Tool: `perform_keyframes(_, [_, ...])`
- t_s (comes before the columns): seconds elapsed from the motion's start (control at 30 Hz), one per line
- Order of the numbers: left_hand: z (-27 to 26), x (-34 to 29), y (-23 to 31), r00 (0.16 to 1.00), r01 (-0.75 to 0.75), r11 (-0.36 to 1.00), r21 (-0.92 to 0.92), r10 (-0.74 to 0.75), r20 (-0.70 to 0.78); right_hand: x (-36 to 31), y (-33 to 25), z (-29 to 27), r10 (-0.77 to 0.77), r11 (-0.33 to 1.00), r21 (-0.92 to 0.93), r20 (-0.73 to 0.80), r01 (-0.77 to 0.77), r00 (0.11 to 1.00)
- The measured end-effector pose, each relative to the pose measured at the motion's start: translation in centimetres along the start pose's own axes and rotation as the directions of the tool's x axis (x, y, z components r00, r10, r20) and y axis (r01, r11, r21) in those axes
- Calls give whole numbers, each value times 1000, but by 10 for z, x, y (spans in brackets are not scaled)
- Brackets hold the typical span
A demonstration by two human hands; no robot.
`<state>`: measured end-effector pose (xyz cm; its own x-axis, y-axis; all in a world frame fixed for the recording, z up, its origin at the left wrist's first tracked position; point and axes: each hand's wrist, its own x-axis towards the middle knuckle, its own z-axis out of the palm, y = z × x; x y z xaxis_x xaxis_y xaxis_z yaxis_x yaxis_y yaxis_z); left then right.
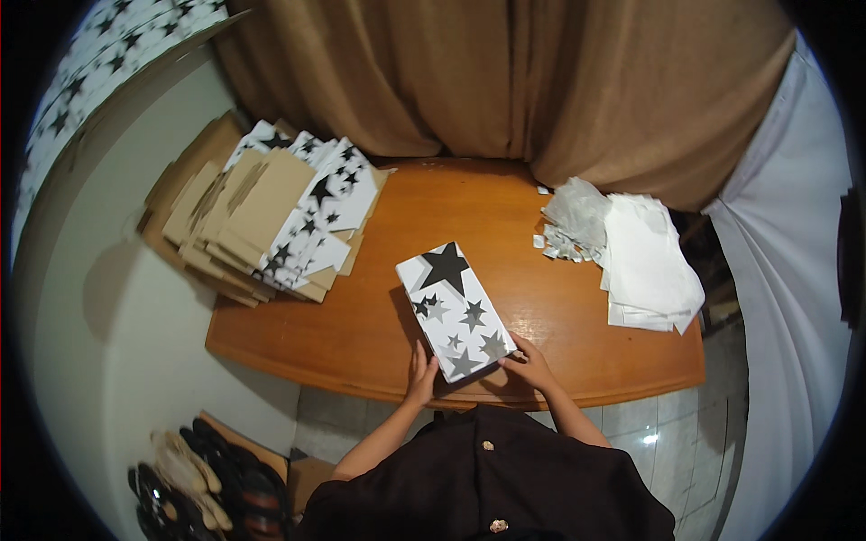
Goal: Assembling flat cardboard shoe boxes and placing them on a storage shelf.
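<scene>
A closed white shoe box (457, 311) printed with black and grey stars sits at a slant over the front middle of the wooden table. My left hand (421, 374) presses against its near left side, fingers pointing up along the wall. At the near right corner, my right hand (530, 363) grips the box, its fingertips partly hidden behind the edge. Between them the two hands hold the box. Whether its underside rests fully on the table cannot be made out.
Flattened brown and star-printed cardboard boxes (271, 207) are stacked at the table's (433, 198) left. White paper sheets (645, 261), a crumpled clear plastic bag (577, 209) and small white packets (564, 243) lie at the right. Brown curtains (433, 72) hang behind; shoes (194, 478) stand lower left.
</scene>
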<state>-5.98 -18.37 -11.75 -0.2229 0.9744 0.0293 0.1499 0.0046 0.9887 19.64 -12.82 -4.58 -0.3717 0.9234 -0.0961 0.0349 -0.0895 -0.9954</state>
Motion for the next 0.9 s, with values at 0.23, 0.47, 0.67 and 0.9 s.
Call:
perform_keyframes(0.23, [32, -38, 66, 971, 138, 871, -471, -212, -106, -15, -21, 7, -152, 906, -344, 282, 248, 947])
perform_keyframes(0.47, [40, -120, 150, 961, -112, 743, -660, -87, -262, -50, -70, 22, -424, 855, -125, 387, 503, 818])
perform_keyframes(0.67, [56, -187, 224, 850, -297, 854, -426, 34, -526, -54, -86, 43, -743, 648, 227, 397, 727, 539])
perform_keyframes(0.9, [96, -210, 303, 650, -322, 914, 248, 404, -644, -37, -121, 69, -954, 294, 778, 205, 555, 217])
